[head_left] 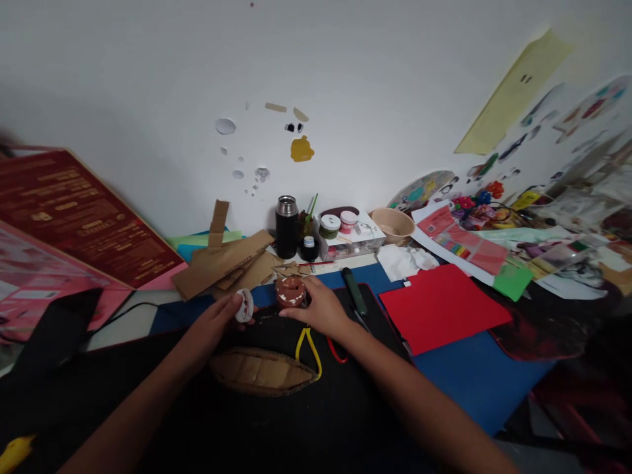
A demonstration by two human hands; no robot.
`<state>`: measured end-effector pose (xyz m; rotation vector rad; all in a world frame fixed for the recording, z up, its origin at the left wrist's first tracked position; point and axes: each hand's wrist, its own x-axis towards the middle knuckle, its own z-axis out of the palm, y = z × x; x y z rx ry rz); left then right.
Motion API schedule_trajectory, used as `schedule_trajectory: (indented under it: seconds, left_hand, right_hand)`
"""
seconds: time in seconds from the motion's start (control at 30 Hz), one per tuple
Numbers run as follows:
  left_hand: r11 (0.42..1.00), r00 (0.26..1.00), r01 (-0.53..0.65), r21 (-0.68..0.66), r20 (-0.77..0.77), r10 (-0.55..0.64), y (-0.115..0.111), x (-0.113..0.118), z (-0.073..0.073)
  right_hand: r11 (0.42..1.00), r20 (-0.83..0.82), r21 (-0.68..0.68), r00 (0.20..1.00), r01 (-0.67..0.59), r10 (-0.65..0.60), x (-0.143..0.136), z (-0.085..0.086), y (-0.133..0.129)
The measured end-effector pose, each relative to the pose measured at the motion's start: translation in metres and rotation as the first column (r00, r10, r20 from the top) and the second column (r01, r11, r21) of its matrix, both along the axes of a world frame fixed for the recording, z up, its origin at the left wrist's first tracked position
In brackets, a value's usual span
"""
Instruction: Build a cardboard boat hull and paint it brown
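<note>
My left hand [231, 311] grips a white round lid [244, 306], its brown-smeared inner side turned to the right. My right hand [320, 306] is wrapped round a small open jar of brown paint [290, 291] with white patches at its rim. Jar and lid are apart. Closer to me, a boat shape made of cardboard [261, 370] lies on the black mat [336, 421]. Against its right end rests a yellow handle loop [310, 349], and a red handle loop [336, 351] shows under my right forearm.
Cardboard pieces [232, 263] lie at the back left, beside a black flask [287, 227] and a dark ink bottle [309, 249]. Paint jars [330, 226] stand on a box near a beige bowl [394, 225]. Rightward are a green-handled cutter [354, 291] and red paper [439, 308].
</note>
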<state>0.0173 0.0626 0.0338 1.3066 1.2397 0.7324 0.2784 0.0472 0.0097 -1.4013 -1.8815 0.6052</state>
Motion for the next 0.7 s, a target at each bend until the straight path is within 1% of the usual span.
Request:
schedule_trajectory:
  seconds: [0.03, 0.1, 0.17, 0.2, 0.27, 0.37, 0.43, 0.6, 0.7]
  left_hand:
    - [1.0, 1.0, 0.016, 0.002, -0.012, -0.016, -0.001, 0.001, -0.001]
    - [0.999, 0.998, 0.047, 0.007, -0.033, -0.047, -0.001, 0.001, -0.003]
    - [0.998, 0.997, 0.064, 0.012, -0.041, -0.064, -0.001, 0.002, -0.005]
    - [0.998, 0.997, 0.066, 0.011, -0.04, -0.065, -0.002, 0.003, -0.005]
    - [0.997, 0.997, 0.073, 0.003, -0.037, -0.073, -0.003, 0.005, -0.003]
    - [0.996, 0.996, 0.083, -0.016, -0.026, -0.084, -0.006, 0.011, 0.004]
    - [0.996, 0.996, 0.085, -0.037, -0.013, -0.085, -0.008, 0.014, 0.008]
    - [0.995, 0.996, 0.085, -0.058, -0.01, -0.086, -0.011, 0.021, 0.012]
    - [0.994, 0.996, 0.091, -0.066, 0.002, -0.091, -0.011, 0.022, 0.011]
  right_hand:
    - [1.0, 0.026, -0.003, 0.999, 0.031, -0.031, 0.01, 0.001, 0.002]
    - [0.991, 0.077, -0.016, 0.988, 0.133, -0.131, 0.031, 0.004, 0.007]
    - [0.969, 0.146, -0.01, 0.959, 0.247, -0.242, 0.05, 0.005, 0.012]
    - [0.958, 0.181, -0.011, 0.943, 0.285, -0.279, 0.058, 0.005, 0.014]
    - [0.943, 0.275, -0.057, 0.913, 0.328, -0.301, 0.071, 0.004, 0.017]
    - [0.926, 0.436, -0.114, 0.856, 0.36, -0.279, 0.079, 0.002, 0.022]
    - [0.92, 0.503, -0.126, 0.823, 0.372, -0.264, 0.079, 0.0, 0.026]
    - [0.91, 0.567, -0.16, 0.79, 0.382, -0.231, 0.075, 0.003, 0.039]
    - [0.923, 0.562, -0.171, 0.803, 0.346, -0.196, 0.078, 0.007, 0.041]
